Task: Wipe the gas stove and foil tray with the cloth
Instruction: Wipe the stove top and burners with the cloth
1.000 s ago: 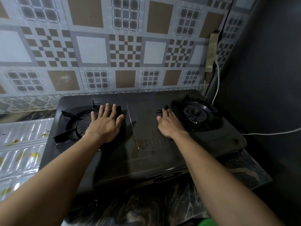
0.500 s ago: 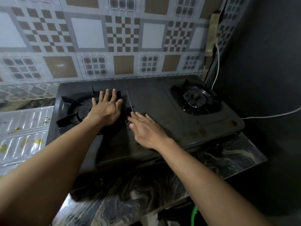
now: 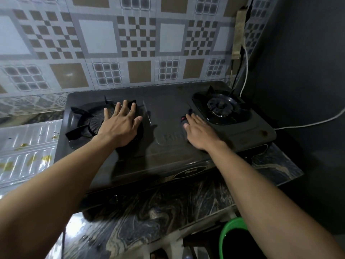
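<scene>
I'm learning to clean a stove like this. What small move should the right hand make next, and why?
Probably slide the right hand with its dark cloth leftward across the gas stove; the left hand braces on the left burner.

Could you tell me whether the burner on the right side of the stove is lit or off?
Off: the right burner looks dark, with no flame visible around its ring.
</scene>
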A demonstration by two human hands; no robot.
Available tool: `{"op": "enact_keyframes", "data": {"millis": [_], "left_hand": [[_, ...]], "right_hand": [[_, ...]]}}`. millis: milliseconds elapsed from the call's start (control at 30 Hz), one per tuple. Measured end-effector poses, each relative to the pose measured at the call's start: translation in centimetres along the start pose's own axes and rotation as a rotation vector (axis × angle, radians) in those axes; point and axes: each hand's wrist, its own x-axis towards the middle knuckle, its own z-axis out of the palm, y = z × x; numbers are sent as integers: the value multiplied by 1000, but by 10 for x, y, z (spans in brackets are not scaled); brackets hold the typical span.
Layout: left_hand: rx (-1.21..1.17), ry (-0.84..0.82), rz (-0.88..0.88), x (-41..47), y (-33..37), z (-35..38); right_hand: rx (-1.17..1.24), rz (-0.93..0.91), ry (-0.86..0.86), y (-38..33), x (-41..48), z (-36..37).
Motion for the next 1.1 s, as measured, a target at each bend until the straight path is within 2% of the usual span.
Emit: {"op": "enact_keyframes", "data": {"millis": [167, 300, 567, 733, 900, 1100], "left_hand": [[40, -30, -3, -2, 2, 0], [53, -62, -22, -2, 2, 0], [-1, -83, -11, -1, -2, 2], [-5, -105, -27, 1, -1, 2], [15, -111, -27, -1, 0, 1], [38, -73, -36, -4, 4, 1]], "right_hand": [[26, 152, 29, 26, -22, -6], [24, 175, 77, 15, -38, 1], [117, -82, 121, -81, -59, 29], [72, -279, 104, -124, -79, 48], [2, -446, 219, -123, -100, 67], [17, -415, 183, -103, -97, 57]]}}
